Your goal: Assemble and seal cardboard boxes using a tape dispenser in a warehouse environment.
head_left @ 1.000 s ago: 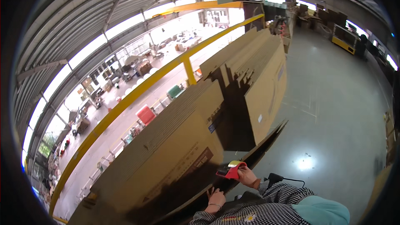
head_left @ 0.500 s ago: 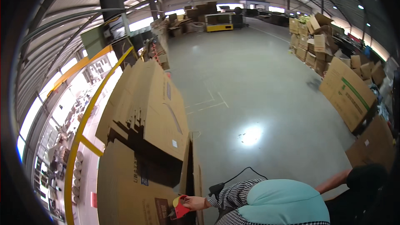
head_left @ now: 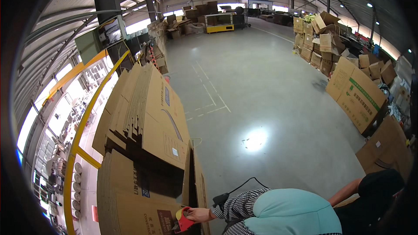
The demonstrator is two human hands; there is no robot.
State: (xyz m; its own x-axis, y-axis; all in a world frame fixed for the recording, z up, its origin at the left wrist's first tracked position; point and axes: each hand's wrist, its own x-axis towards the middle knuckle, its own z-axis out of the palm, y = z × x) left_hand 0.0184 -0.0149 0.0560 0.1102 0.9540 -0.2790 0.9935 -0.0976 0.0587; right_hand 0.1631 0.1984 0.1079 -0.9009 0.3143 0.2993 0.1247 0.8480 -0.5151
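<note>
At the lower middle of the head view, my left hand [head_left: 199, 214] is wrapped round a red tape dispenser [head_left: 186, 223] with a yellowish roll in it. The dispenser is at the right side of the lower flattened cardboard boxes [head_left: 126, 204], over a dark red printed patch; whether it touches the card, I cannot tell. Behind these, a thick stack of flattened cartons [head_left: 161, 124] leans with its layered edges showing. A checked sleeve [head_left: 239, 204] covers my left arm, beside pale teal cloth [head_left: 296, 211]. My right hand does not show.
A yellow railing [head_left: 82, 132] runs along the left, above a lower level. At the lower right is a bare forearm [head_left: 346, 192] with a black sleeve, apparently another person's. Large cardboard sheets [head_left: 355, 93] and piled boxes [head_left: 315, 45] line the right. Grey floor [head_left: 244, 74] stretches between.
The view has turned slightly right, so the surroundings sit farther left in the picture. My left hand keeps its hold on the tape dispenser, almost unmoved against the cardboard.
</note>
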